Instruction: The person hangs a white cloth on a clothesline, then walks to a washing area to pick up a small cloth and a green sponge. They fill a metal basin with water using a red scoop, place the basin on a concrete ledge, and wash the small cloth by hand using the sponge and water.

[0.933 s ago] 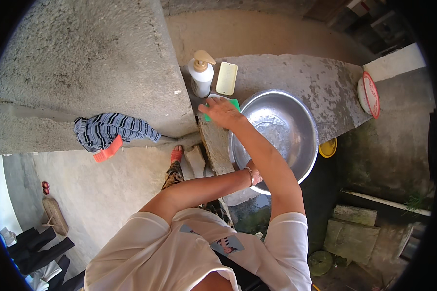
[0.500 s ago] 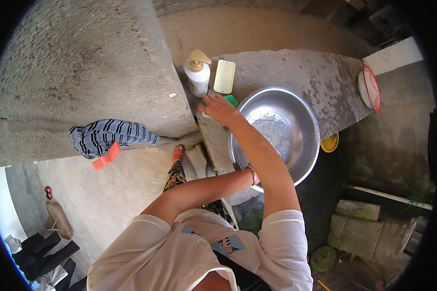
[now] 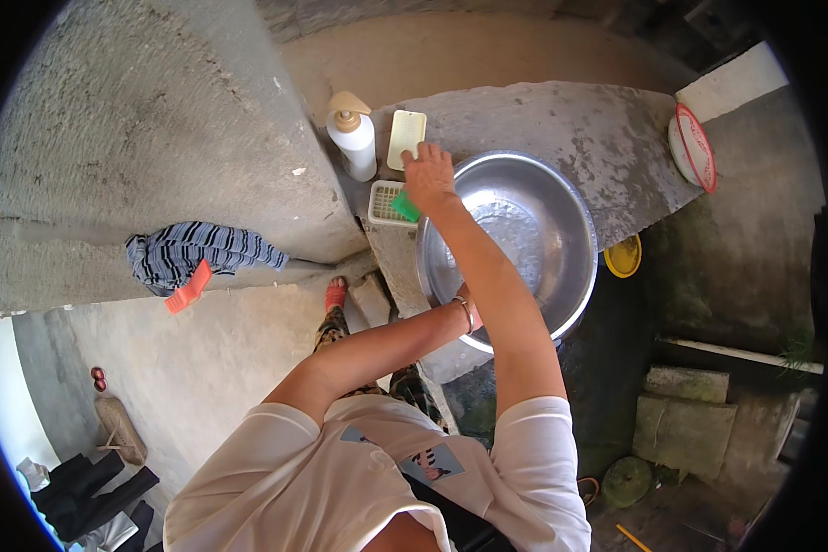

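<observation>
White bottle with tan pump, pale-yellow slab upper centre, cream latticed tray, bright green block, silver basin mid-frame, blue-grey cloth striped black and white at left, orange-red piece, white bowl with red rim and patterning upper right, yellow dish

Features rough grey concrete left of the stone slab, pale floor below-left of the slab, brown ground beyond it, dark-stained concrete to its right.
</observation>
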Tool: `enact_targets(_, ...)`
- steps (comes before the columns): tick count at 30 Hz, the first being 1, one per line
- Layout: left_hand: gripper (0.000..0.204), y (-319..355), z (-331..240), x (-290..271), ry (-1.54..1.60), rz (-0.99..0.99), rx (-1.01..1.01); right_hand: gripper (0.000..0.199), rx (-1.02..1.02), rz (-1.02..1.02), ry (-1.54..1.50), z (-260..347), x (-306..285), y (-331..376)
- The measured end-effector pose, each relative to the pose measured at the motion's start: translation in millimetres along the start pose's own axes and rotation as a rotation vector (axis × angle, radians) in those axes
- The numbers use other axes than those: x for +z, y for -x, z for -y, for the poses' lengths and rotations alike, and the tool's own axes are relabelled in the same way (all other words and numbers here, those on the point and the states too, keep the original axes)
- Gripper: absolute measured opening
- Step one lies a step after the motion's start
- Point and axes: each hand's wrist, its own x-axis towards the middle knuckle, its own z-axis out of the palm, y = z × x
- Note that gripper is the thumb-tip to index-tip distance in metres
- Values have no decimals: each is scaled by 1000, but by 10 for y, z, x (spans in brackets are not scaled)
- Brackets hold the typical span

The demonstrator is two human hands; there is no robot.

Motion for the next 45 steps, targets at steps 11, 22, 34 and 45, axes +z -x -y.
enact_targets(11, 28, 121, -240, 402, -48, -140, 171, 37, 283, -339, -892, -567, -360, 843)
enact_targets(22, 31, -53, -228, 705, -590, -57, 458, 44, 784, -375, -2249, -415, -194, 2008)
enact_targets(34, 65, -95, -536, 557, -1687, -542, 676, 33, 842, -420, -2434, -250, -281, 1919)
enact_targets(45, 31, 591, -1163, 193, -1668, -537, 1152, 33, 374, -45, -1334, 131, 366, 1948)
